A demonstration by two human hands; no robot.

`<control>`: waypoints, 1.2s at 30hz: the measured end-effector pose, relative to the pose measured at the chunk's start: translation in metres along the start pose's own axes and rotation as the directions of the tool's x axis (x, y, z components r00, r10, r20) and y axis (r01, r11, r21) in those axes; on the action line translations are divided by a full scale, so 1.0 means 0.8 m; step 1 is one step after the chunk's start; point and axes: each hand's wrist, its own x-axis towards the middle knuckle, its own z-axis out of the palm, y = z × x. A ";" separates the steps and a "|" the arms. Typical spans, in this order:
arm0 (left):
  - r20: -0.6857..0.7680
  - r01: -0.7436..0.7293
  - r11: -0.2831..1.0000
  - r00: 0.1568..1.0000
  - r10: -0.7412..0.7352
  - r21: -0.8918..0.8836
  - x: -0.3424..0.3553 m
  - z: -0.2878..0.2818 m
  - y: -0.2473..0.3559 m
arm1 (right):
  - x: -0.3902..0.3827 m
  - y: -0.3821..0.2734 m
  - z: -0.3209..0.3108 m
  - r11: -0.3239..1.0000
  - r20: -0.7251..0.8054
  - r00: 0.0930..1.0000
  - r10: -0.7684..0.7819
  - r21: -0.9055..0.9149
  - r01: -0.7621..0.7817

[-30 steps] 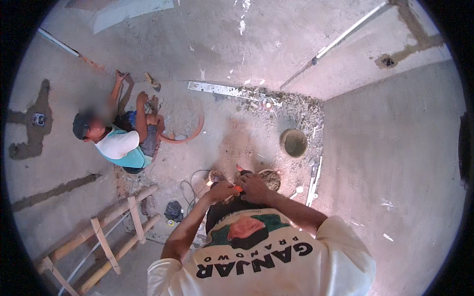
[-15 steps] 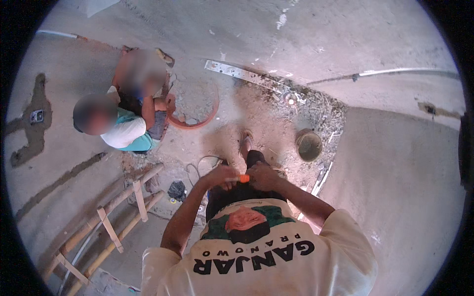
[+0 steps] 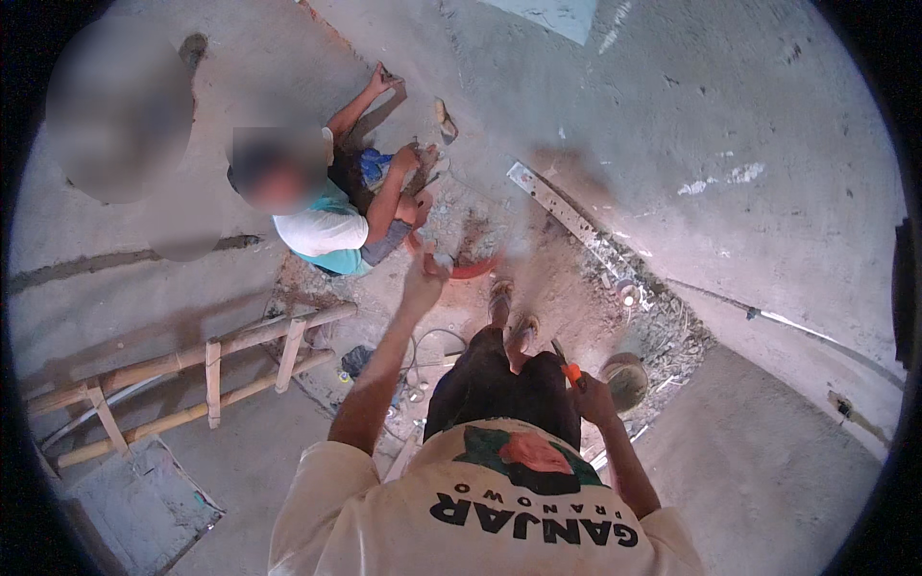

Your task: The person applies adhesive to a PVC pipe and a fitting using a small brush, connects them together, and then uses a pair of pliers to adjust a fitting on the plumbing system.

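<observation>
My left hand reaches out ahead with its arm stretched. Its fingers look extended and apart, beside the rim of a round reddish basin. A small greyish patch shows by the fingertips; whether it is a stone behind them is unclear. Low at my right thigh, my right hand is closed round a tool with an orange handle. A thin, darker end of this tool points forward and left; its exact kind cannot be made out.
A co-worker crouches beyond my left hand, one arm stretched toward the wall. A bamboo ladder lies at left. A bucket stands at right near rubble. A long pale board lies along the far wall.
My hands were together at my waist around the orange-handled tool. Now the left has let go and reached forward, while the right has moved right with it. The view has shifted.
</observation>
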 end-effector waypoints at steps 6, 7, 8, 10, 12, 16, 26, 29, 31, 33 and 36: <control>-0.173 -0.421 0.792 0.826 0.536 0.443 0.159 -0.070 0.406 | 0.000 -0.002 0.008 0.994 -0.060 0.998 0.031 0.104 -0.025; -0.077 -0.410 0.672 0.818 0.570 0.617 0.174 -0.086 0.451 | -0.003 0.007 0.012 0.991 -0.054 0.998 0.036 0.131 -0.029; -0.132 -0.488 0.730 0.782 0.609 0.478 0.164 -0.079 0.510 | -0.001 0.012 0.012 0.997 -0.047 0.999 -0.010 0.081 0.014; -0.201 -0.606 0.773 0.746 0.635 0.189 0.133 -0.058 0.594 | -0.001 0.048 0.032 0.941 0.016 0.996 0.083 0.328 -0.083; -0.085 -0.618 0.774 0.771 0.631 0.142 0.113 -0.031 0.600 | 0.001 0.049 0.028 0.811 0.119 0.980 0.160 0.550 -0.199; 0.317 -0.523 0.825 0.836 0.448 0.215 0.119 0.097 0.401 | -0.030 0.015 -0.027 0.585 0.327 0.929 0.174 0.725 -0.364; 0.469 -0.178 0.556 0.766 -0.440 0.812 -0.227 0.214 0.009 | -0.133 0.131 -0.091 0.398 0.388 0.920 0.056 0.837 -0.377; 0.530 -0.270 0.621 0.801 -0.280 0.736 -0.248 0.250 0.018 | -0.146 0.186 -0.094 0.358 0.374 0.923 0.087 0.853 -0.379; 0.567 -0.304 0.679 0.799 -0.200 0.669 -0.258 0.266 -0.006 | -0.146 0.225 -0.093 0.288 0.379 0.923 0.062 0.879 -0.380; 0.661 -0.308 0.700 0.686 -0.306 0.644 -0.265 0.268 0.003 | -0.135 0.285 -0.087 0.272 0.357 0.930 0.087 0.890 -0.366; 0.863 -0.348 0.838 0.438 -0.252 0.421 -0.286 0.275 0.002 | -0.101 0.342 -0.096 0.231 0.279 0.960 0.039 0.932 -0.280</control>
